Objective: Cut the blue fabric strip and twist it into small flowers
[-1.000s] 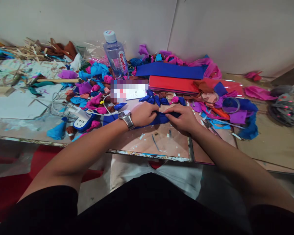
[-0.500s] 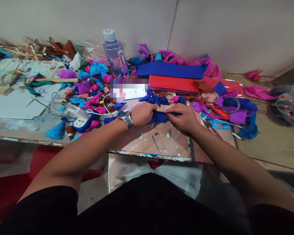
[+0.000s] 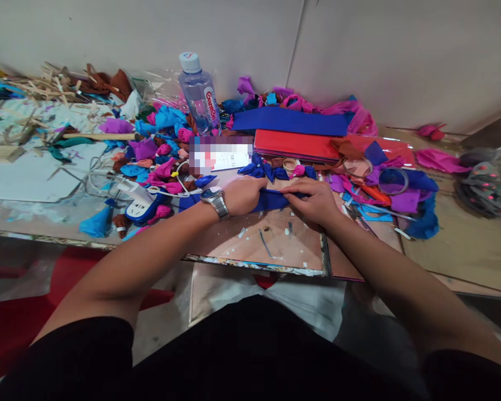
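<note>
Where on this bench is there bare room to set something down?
Mostly bare: the brown board just below both hands, bar small scraps, and the tan surface right of the blue scraps. Crowded: around the water bottle, red sheet and the left scrap pile.

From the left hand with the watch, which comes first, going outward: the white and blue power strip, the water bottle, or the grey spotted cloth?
From the left hand:
1. White and blue power strip, to its left on the table.
2. Water bottle, behind it by the wall.
3. Grey spotted cloth, far off at the right edge, past the right hand.
</note>
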Demonstrator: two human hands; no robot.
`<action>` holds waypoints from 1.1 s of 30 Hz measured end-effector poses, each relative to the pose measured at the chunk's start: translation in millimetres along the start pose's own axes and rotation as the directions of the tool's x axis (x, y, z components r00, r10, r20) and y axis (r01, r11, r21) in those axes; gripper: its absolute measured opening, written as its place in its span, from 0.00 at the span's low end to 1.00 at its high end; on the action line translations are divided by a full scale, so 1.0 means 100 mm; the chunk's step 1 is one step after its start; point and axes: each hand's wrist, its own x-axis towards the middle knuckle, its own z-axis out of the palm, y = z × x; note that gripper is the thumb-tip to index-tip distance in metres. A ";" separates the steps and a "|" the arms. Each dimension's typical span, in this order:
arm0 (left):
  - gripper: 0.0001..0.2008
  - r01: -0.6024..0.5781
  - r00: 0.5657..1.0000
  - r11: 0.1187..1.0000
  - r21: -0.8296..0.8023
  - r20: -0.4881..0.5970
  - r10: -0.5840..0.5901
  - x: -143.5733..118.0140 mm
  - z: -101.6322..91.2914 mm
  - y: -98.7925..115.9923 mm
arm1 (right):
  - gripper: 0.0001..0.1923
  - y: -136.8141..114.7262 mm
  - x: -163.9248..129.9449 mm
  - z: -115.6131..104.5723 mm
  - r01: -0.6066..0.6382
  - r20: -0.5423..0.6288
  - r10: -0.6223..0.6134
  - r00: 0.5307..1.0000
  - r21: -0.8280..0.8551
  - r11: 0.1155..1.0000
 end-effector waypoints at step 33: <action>0.16 -0.283 0.952 0.908 -0.308 -0.203 0.228 0.03 0.17 0.02 | 0.07 -0.13 -0.02 0.00 0.148 0.044 -0.144 0.989 -0.098 0.984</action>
